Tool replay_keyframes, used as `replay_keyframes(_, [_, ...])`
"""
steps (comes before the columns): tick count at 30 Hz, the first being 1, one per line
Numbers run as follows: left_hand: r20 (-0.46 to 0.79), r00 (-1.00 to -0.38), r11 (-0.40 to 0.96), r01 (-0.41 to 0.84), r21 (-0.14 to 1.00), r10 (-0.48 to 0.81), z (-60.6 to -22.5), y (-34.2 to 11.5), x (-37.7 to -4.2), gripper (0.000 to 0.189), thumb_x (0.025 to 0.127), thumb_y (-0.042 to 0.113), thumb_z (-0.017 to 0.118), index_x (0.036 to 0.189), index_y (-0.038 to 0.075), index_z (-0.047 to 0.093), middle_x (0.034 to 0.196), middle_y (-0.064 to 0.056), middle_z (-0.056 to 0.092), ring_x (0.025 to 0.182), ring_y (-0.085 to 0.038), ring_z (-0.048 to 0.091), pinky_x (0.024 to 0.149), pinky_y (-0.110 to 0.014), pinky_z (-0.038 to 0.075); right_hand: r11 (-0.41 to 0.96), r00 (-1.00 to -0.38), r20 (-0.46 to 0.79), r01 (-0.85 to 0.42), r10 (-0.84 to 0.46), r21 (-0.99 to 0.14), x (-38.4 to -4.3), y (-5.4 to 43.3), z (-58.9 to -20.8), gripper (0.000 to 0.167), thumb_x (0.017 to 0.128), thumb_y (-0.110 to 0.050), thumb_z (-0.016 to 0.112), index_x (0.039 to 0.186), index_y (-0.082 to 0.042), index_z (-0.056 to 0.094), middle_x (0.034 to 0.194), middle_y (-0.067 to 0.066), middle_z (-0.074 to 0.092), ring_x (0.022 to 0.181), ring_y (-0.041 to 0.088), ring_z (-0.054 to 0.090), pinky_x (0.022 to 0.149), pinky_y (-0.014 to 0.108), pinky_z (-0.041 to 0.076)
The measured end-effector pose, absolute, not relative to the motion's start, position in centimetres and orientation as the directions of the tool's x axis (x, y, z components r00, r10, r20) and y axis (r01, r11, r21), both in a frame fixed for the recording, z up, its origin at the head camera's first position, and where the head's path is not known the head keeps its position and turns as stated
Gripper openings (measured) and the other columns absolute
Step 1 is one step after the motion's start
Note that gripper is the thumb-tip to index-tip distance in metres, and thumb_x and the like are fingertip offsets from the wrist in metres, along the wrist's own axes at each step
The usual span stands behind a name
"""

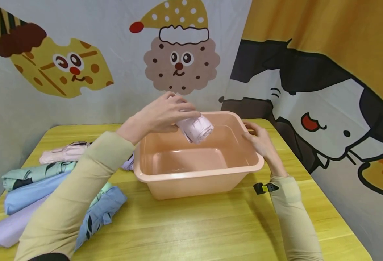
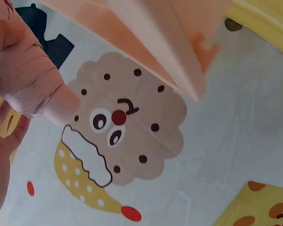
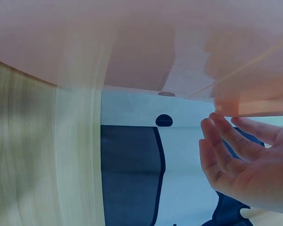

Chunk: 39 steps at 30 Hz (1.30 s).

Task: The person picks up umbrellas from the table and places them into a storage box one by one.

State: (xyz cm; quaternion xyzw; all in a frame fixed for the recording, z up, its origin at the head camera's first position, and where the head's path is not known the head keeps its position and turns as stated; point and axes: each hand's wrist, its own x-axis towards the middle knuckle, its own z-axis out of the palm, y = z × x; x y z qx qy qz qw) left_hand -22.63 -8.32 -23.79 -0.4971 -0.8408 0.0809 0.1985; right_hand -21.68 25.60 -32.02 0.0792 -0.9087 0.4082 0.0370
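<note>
My left hand (image 1: 168,113) grips a rolled bundle of pale pink fabric (image 1: 196,128), held tilted above the peach plastic basin (image 1: 191,175). Layered folds show at the bundle's lower end. In the left wrist view, creases wrap around the pink bundle (image 2: 30,77), and a smooth rounded end sticks out of it. My right hand (image 1: 259,142) holds the basin's right rim, its thumb towards the inside. Fingertips of the right hand (image 3: 250,155) sit under the rim's edge in the right wrist view. The basin's visible floor is bare.
Left of the basin lie several rolled fabric bundles: pink (image 1: 62,153), green (image 1: 38,175), blue (image 1: 34,193), lilac (image 1: 13,225) and a darker blue one (image 1: 103,210), partly behind my left arm. The yellow wood-grain table (image 1: 191,228) meets a cartoon-printed cloth backdrop (image 1: 119,21).
</note>
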Motion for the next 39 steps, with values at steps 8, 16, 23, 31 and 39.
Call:
replay_keyframes(8, [0.218,-0.351,0.411,0.825,-0.387,0.910,-24.1,-6.2,-23.7,0.063,0.079,0.014,0.072,0.137,0.023,0.047,0.134,-0.003,0.056,0.122,-0.029,0.051,0.099,-0.047,0.042,0.659,-0.985,0.131,-0.170,-0.109,-0.733,-21.7,25.5,-32.0,0.049,0.095,-0.021,0.051,0.142,-0.008,0.043,0.136,0.023,0.051,0.117,0.038,0.057,0.080,0.025,0.049])
replay_keyframes(16, [0.161,-0.294,0.335,0.845,-0.417,0.942,-23.7,-3.7,-24.3,0.061,0.080,0.018,0.070,0.136,0.024,0.047,0.136,-0.003,0.054,0.123,-0.029,0.050,0.099,-0.045,0.042,0.662,-0.985,0.137,-0.174,-0.107,-0.729,-21.8,25.6,-32.1,0.048,0.095,-0.019,0.051,0.141,-0.007,0.044,0.135,0.022,0.052,0.114,0.037,0.059,0.074,0.017,0.046])
replay_keyframes(23, [0.088,-0.297,0.307,0.866,-0.395,0.951,-23.9,-1.5,-24.6,0.060,0.085,0.024,0.068,0.140,0.024,0.044,0.142,-0.003,0.050,0.126,-0.028,0.048,0.103,-0.045,0.040,0.662,-0.985,0.133,-0.173,-0.110,-0.729,-21.7,25.4,-31.9,0.048,0.096,-0.019,0.051,0.142,-0.007,0.043,0.135,0.023,0.052,0.114,0.038,0.059,0.081,0.027,0.050])
replay_keyframes(31, [0.029,-0.290,0.278,0.878,-0.391,0.957,-25.5,0.4,-25.1,0.061,0.086,0.023,0.066,0.142,0.026,0.041,0.144,-0.001,0.047,0.127,-0.027,0.046,0.102,-0.045,0.040,0.655,-0.985,0.126,-0.172,-0.117,-0.736,-21.6,25.5,-31.9,0.049,0.096,-0.019,0.050,0.143,-0.007,0.041,0.136,0.023,0.050,0.115,0.038,0.057,0.086,0.036,0.051])
replay_keyframes(39, [0.010,-0.234,0.220,0.896,-0.385,0.972,-27.7,1.7,-25.4,0.058,0.089,0.032,0.064,0.142,0.027,0.041,0.144,0.001,0.048,0.127,-0.024,0.046,0.099,-0.043,0.041,0.656,-0.984,0.132,-0.177,-0.118,-0.733,-21.7,25.6,-32.1,0.048,0.096,-0.019,0.050,0.142,-0.006,0.042,0.136,0.023,0.051,0.115,0.038,0.058,0.089,0.042,0.051])
